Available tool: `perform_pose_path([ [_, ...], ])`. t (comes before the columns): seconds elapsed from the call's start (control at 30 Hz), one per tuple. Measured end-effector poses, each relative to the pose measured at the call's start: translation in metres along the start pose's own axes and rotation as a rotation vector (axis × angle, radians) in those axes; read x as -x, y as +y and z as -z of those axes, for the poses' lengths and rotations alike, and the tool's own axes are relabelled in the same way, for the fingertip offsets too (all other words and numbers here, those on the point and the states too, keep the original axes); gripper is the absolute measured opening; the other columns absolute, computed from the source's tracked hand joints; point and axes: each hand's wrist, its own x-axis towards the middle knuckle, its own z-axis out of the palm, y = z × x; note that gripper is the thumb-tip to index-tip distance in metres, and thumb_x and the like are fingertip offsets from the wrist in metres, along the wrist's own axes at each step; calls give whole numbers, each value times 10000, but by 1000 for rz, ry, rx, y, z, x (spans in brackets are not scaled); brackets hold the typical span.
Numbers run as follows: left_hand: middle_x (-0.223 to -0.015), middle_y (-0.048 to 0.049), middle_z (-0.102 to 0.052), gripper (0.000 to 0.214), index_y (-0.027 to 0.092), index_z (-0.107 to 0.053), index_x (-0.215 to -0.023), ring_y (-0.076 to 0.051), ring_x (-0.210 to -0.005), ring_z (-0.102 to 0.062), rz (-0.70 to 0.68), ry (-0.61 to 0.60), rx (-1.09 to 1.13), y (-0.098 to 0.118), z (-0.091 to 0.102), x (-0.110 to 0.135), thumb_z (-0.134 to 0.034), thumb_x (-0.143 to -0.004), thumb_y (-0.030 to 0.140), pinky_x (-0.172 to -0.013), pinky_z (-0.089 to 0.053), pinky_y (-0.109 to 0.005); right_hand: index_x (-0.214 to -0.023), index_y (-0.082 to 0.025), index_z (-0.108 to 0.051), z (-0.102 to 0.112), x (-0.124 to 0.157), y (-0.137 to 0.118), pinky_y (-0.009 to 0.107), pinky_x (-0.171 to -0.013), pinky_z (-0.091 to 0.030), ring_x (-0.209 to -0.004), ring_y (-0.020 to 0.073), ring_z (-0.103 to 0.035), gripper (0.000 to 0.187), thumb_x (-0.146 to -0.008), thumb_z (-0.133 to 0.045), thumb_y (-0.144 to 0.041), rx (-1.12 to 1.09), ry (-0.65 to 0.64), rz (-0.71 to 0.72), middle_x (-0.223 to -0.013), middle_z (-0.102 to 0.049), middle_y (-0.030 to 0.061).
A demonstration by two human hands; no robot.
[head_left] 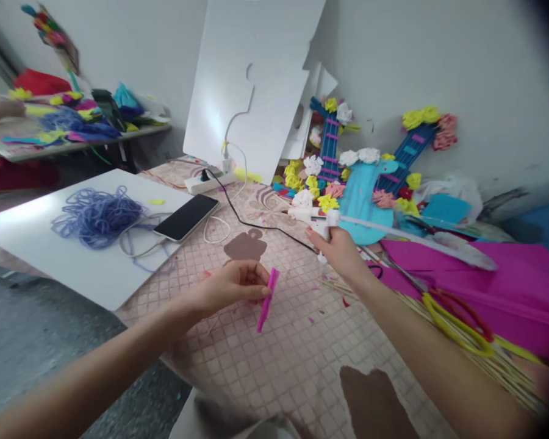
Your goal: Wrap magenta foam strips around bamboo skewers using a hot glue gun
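One magenta strip (268,300) tilts over the patterned tablecloth (302,366), pinched between the thumb and fingers of the left hand (240,283); beyond it, the right hand (341,249) grips a white glue gun (320,228). Farther out, a phone (187,217) lies near tangled blue yarn (98,218) on the left, and yellow-handled scissors (434,315) lie near magenta sheets (521,274) on the right

The grid-patterned table (302,360) carries a white board (91,271), power strip (196,184) and magenta sheets (521,274).

Left fingers (255,292) pinched, right fingers (319,241) curled, both forearms (123,353) extended forward.
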Motion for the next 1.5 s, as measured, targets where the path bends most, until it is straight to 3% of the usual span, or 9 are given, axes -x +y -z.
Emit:
perform_pose_path([
  [0.17,-720,0,-612,269,126,-564,-796,-88,-648,-550,-23,1,-20,4,-9,-6,-763,-702,279,-649,-426,-244,-923,-150,-637,-35,-54,18,356,-716,-490,-795,252,-634,283,-805,-549,-392,-12,-1,22,-852,-701,92],
  [0.33,-712,9,-607,290,127,-566,-802,-80,-634,-544,-29,4,16,6,-13,-13,-779,-683,284,-638,-423,-238,-989,-158,-622,-56,-59,26,402,-890,-442,-1002,284,-607,260,-784,-604,-317,1,-2,102,-1049,-680,124],
  [0.57,-734,10,-615,282,129,-575,-817,-74,-647,-556,14,21,100,2,-12,-23,-781,-684,269,-669,-428,-244,-1071,-180,-583,-53,-49,30,409,-866,-461,-955,277,-612,367,-759,-648,-361,-3,-7,133,-1060,-667,102],
  [0.77,-727,20,-604,266,131,-583,-823,-71,-641,-548,35,36,129,0,-14,-26,-778,-687,251,-668,-420,-244,-1017,-176,-611,-54,-49,27,415,-896,-444,-994,288,-598,278,-787,-603,-332,-10,31,136,-1051,-670,116],
  [0.93,-737,17,-606,269,129,-586,-821,-71,-655,-556,39,31,150,-3,-13,-27,-780,-687,258,-683,-430,-244,-1030,-144,-608,-55,-50,28,421,-853,-458,-947,293,-611,310,-776,-605,-320,-19,57,115,-1015,-677,135],
  [1.13,-730,13,-614,288,126,-586,-835,-66,-637,-557,49,20,171,-7,-11,-27,-792,-677,250,-657,-427,-228,-974,-183,-613,-58,-39,27,373,-825,-461,-907,252,-607,249,-761,-617,-313,-26,28,160,-956,-685,72],
  [1.27,-709,17,-610,305,127,-576,-803,-65,-615,-551,52,28,187,-8,-13,-27,-810,-653,252,-634,-423,-222,-926,-171,-619,-60,-37,28,377,-826,-451,-896,257,-598,225,-747,-625,-307,-13,35,184,-936,-677,87],
  [1.5,-702,24,-606,305,129,-577,-787,-55,-614,-539,86,19,206,-8,-16,-27,-817,-641,246,-630,-410,-205,-1008,-134,-602,-61,-46,29,400,-797,-453,-869,276,-605,275,-833,-497,-318,-19,91,161,-965,-675,140],
])
